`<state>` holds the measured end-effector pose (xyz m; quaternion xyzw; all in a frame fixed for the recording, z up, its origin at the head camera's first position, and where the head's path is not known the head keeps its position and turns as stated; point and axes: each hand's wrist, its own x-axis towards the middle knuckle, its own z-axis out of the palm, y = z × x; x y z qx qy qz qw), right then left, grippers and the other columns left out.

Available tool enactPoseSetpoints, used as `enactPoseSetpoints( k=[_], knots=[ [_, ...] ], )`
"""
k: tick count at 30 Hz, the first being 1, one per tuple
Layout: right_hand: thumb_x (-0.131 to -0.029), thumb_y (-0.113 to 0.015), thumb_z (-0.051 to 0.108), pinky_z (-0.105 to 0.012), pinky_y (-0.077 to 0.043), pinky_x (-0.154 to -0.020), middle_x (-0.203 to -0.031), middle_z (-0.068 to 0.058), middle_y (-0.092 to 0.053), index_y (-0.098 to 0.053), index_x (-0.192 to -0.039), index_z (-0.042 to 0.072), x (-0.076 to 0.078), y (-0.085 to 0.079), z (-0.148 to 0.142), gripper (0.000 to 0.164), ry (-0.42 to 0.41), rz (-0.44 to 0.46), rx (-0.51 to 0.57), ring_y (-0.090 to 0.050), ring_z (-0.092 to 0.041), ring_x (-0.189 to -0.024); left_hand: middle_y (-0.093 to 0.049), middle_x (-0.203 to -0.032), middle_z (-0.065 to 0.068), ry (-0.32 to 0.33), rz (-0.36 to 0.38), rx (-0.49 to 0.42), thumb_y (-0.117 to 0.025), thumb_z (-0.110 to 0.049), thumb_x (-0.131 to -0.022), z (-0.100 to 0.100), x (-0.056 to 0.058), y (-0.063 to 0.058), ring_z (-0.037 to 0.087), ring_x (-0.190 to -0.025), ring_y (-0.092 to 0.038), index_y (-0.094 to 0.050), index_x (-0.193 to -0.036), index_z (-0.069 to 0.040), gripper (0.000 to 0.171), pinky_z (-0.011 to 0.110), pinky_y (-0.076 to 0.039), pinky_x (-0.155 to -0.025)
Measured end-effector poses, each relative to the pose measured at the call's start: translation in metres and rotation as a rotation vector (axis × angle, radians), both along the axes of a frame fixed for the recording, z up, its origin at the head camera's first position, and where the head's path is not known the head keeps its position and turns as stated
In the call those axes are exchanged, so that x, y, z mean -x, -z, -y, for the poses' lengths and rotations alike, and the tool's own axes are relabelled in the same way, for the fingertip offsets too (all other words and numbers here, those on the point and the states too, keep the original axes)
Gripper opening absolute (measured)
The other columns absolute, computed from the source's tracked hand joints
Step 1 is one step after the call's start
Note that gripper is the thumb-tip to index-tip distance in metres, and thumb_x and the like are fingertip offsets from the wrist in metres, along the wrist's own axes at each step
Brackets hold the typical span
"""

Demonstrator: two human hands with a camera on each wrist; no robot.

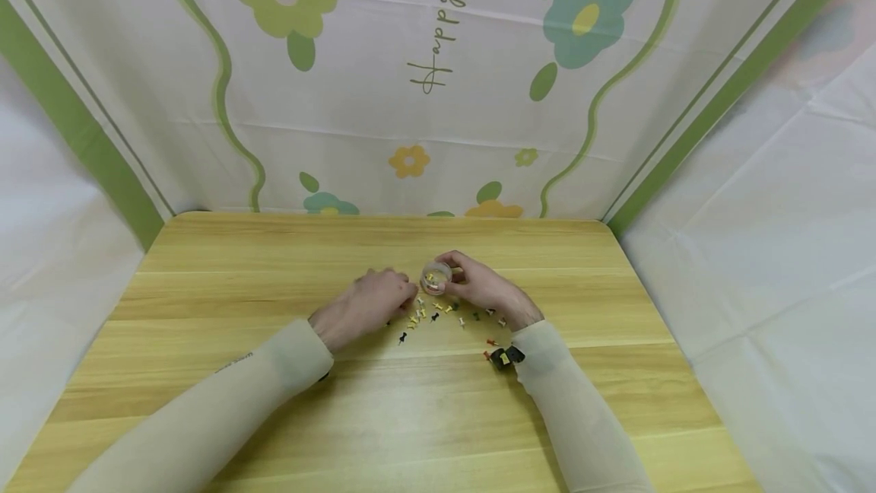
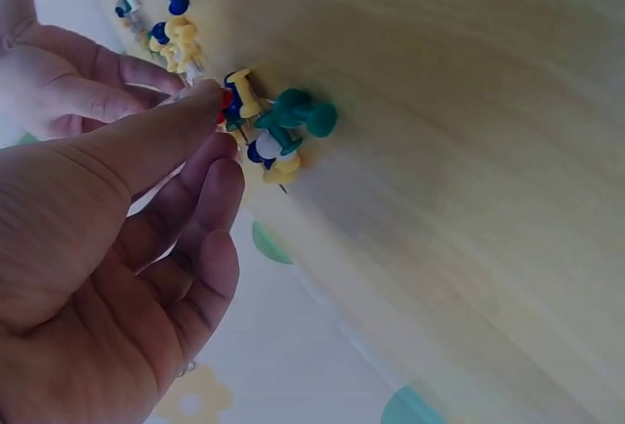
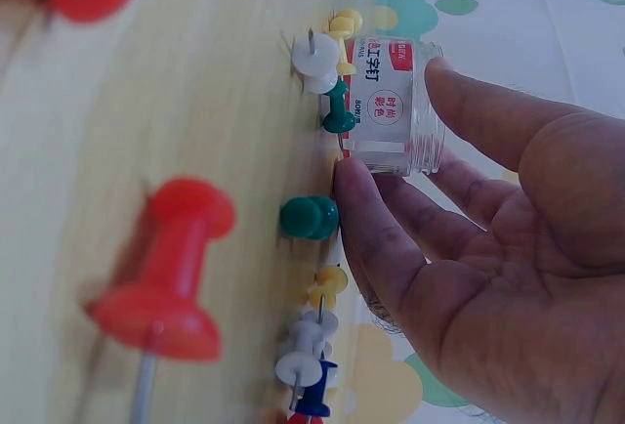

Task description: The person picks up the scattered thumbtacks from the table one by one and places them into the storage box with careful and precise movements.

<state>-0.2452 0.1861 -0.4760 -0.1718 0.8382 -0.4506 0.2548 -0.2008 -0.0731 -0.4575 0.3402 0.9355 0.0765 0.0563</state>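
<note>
My right hand holds a small clear jar with a white and red printed label. Thumb and fingers curve around its sides, and the head view shows a few yellow and white push pins inside. Left of the jar, my left hand has its thumb and fingertips drawn close together. A bit of red shows at those fingertips in the left wrist view; whether they pinch a push pin I cannot tell. A green push pin and a yellow push pin lie just beyond them.
Several loose push pins lie scattered on the wooden table, among them a black one. Red push pins lie near my right wrist, beside a black object at the cuff. A flowered cloth hangs behind the table.
</note>
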Motion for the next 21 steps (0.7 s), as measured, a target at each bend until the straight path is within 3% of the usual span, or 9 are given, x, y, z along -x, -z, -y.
enactPoseSetpoints(
  k=[7, 15, 21],
  knots=[
    [-0.121, -0.067, 0.016, -0.041, -0.061, -0.113, -0.170, -0.023, -0.059, -0.048, -0.171, 0.008, 0.0007, 0.0002, 0.0000, 0.054, 0.000, -0.006, -0.006, -0.067, -0.041, -0.154, -0.077, -0.097, 0.003, 0.004, -0.024, 0.016, -0.084, 0.000, -0.104, -0.0002, -0.0005, 0.0018, 0.016, -0.084, -0.065, -0.081, -0.099, -0.012, 0.014, 0.038, -0.065, -0.075],
    [-0.121, -0.067, 0.013, -0.040, -0.063, -0.114, -0.169, -0.023, -0.059, -0.048, -0.170, 0.007, 0.0025, 0.0013, 0.0003, 0.054, -0.011, -0.013, -0.002, -0.067, -0.041, -0.154, -0.075, -0.093, 0.004, 0.008, -0.046, -0.008, -0.083, -0.001, -0.106, -0.0004, 0.0016, -0.0027, 0.017, -0.081, -0.066, -0.078, -0.095, -0.011, 0.016, 0.034, -0.063, -0.071],
    [-0.121, -0.068, 0.015, -0.038, -0.063, -0.110, -0.171, -0.023, -0.058, -0.048, -0.172, 0.007, 0.0010, 0.0009, -0.0003, 0.055, -0.005, -0.002, 0.002, -0.067, -0.040, -0.153, -0.076, -0.100, 0.003, -0.023, 0.033, -0.066, -0.082, -0.007, -0.110, -0.0037, 0.0053, -0.0067, 0.016, -0.086, -0.067, -0.080, -0.104, -0.010, 0.007, 0.034, -0.063, -0.075]
  ],
)
